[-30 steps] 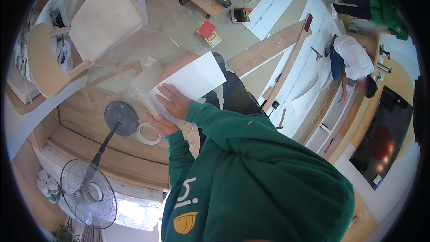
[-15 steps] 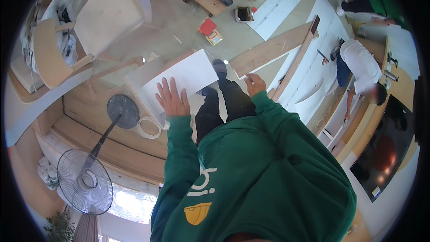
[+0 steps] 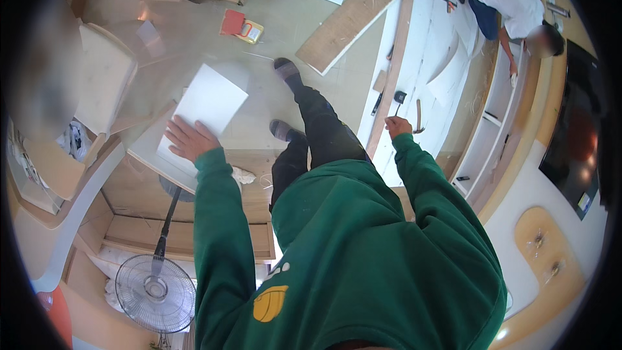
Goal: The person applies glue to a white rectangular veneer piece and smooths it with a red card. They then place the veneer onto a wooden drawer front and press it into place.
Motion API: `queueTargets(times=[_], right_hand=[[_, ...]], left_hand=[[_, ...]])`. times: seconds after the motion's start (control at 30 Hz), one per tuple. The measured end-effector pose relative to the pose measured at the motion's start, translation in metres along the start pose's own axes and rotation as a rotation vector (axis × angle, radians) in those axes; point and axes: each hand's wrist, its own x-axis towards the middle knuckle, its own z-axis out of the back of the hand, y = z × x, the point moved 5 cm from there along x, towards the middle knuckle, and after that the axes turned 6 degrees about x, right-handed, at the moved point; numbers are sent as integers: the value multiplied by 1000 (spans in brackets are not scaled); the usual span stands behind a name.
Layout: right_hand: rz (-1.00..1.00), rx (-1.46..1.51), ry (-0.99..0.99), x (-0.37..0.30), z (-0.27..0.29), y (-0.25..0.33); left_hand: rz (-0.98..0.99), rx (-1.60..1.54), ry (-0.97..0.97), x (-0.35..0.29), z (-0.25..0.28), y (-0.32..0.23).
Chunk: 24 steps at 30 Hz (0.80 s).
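Note:
My left hand (image 3: 189,137) lies on a white rectangular panel (image 3: 217,100), its fingers spread. The panel rests on a pale, box-like piece beside the fan. To the right, my right hand (image 3: 397,127) is closed, fingertips pinched together, at the edge of a long narrow wooden strip (image 3: 391,84). Whatever those fingertips hold, if anything, is too small to make out. Just beyond them are a black tape measure (image 3: 400,97) and a hammer (image 3: 418,116), lying on white sheets.
A wide wooden board (image 3: 353,19) lies ahead of my feet. A standing fan (image 3: 155,288) is at lower left and a pale chair (image 3: 107,81) at far left. A red-and-yellow container (image 3: 249,30) stands on the floor. A co-worker in white (image 3: 508,0) bends over white shelving (image 3: 483,136) at right.
The view has swung, and my feet have shifted. My right hand has moved outward to the right, toward the long strip and tools. My left hand stays spread on the white panel.

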Motion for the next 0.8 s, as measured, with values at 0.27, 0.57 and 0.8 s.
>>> queueTargets(times=[0.27, 0.57, 0.8], right_hand=[[154, 143, -100, 4, -49, -75], [-113, 88, -14, 56, -78, -145], [-184, 96, 7, 221, -169, -279]], left_hand=[[-10, 336, -108, 16, -61, 21], [-271, 108, -180, 25, -6, 25], [12, -253, -224, 63, -16, 110]])
